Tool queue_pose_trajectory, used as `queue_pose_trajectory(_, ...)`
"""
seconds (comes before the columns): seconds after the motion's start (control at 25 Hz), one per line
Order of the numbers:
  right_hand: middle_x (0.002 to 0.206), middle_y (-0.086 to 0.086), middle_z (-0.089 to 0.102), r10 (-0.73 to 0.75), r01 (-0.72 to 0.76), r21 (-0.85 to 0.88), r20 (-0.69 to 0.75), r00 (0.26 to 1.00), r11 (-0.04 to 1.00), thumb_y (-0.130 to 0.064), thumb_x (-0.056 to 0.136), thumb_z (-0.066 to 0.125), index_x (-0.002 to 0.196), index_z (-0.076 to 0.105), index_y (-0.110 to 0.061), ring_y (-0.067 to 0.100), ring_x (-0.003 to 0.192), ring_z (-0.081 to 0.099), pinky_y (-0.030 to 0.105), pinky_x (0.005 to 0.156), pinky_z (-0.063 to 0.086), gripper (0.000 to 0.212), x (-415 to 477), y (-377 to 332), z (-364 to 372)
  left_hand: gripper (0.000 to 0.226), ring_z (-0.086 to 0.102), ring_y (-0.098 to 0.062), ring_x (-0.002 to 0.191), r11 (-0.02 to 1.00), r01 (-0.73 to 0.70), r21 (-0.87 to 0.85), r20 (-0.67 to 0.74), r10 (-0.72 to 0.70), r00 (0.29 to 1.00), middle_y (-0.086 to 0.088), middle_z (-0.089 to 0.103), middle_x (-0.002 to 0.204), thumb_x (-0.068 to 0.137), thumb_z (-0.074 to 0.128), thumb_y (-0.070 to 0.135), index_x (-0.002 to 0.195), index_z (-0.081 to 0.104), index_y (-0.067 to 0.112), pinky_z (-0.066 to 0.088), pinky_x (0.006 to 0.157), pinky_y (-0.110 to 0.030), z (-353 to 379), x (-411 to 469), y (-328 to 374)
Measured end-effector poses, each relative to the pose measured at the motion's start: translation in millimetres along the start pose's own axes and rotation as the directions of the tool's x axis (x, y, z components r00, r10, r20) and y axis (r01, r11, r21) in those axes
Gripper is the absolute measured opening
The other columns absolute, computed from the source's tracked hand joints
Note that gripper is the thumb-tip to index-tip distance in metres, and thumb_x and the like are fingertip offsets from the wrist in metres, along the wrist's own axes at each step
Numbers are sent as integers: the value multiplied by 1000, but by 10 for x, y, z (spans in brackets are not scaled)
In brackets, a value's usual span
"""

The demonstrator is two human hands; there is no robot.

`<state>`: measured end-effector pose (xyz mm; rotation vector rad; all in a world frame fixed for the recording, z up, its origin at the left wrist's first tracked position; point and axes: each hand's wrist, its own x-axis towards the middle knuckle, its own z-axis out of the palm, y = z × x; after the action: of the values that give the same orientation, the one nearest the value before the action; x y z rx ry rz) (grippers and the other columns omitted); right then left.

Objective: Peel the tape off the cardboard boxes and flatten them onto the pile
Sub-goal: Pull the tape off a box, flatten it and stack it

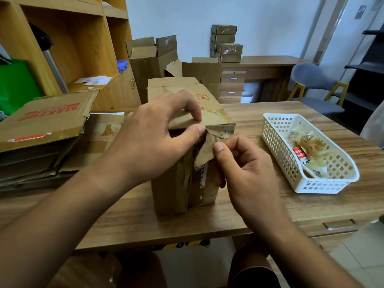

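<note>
Now right hand (247, 169) pinches tape (204, 151)

In front of the box (170, 190), bare table (259, 215) runs open to the near edge. Right of the box, a clear strip of table separates it from the white basket (276, 146). Left of the box, the pile of flattened cardboard (41, 121) lies just beside it, blocking that side. Behind the box, open cartons (145, 69) stand close. At its near top corner the left grip (158, 129) holds the edge and the right grip (245, 169) pinches tape (204, 152).
</note>
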<state>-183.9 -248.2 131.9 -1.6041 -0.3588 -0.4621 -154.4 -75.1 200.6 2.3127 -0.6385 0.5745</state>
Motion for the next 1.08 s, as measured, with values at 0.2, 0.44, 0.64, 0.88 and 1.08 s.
queue_pose_trajectory(0.2, 63, 11, 65, -11, 12, -44, 20, 1000, 999, -11, 100, 58, 77, 57, -10, 12, 58, 65, 20, 57, 51, 23, -11, 16, -12, 23, 55, -3, 103, 1000, -3, -8, -10, 3, 1000, 25, 59, 109, 86, 56, 52, 103, 59, 37, 53, 85, -46, 0, 9, -31)
queue_pose_trajectory(0.44, 67, 7, 70, 42, -32, -181, 53, 998, 983, -23, 95, 61, 70, 54, -22, 29, 66, 68, 50, 63, 55, 26, -153, 234, -125, 23, 57, -4, 105, 1000, 5, -21, -12, -6, 1000, 25, 60, 109, 86, 57, 52, 103, 60, 36, 55, 83, -43, -16, 39, -74)
queue_pose_trajectory(0.64, 66, 0, 69, 129, -108, -200, 95, 987, 974, -11, 97, 63, 69, 60, -26, 14, 63, 67, 20, 61, 51, 31, -289, 362, -174, 27, 57, -5, 102, 1000, 26, -11, -14, -27, 1000, 28, 57, 107, 86, 55, 54, 106, 60, 36, 55, 83, -43, 2, 69, -99)
queue_pose_trajectory(0.88, 70, -9, 64, 232, -152, -314, 235, 944, 937, -20, 94, 67, 73, 63, -37, 5, 66, 61, 21, 61, 47, 28, -478, 418, -234, 28, 57, -8, 103, 999, 45, 9, -14, -45, 999, 29, 56, 108, 85, 54, 55, 106, 59, 37, 56, 83, -43, 11, 95, -106)
queue_pose_trajectory(1.08, 75, 4, 68, 213, -207, -222, 1, 977, 953, 7, 88, 68, 81, 50, -13, 26, 74, 77, 35, 64, 57, 27, -222, 148, -735, 29, 56, -7, 105, 998, 58, -21, 1, -58, 998, 33, 54, 109, 83, 55, 56, 106, 59, 40, 56, 85, -45, -23, 86, -126)
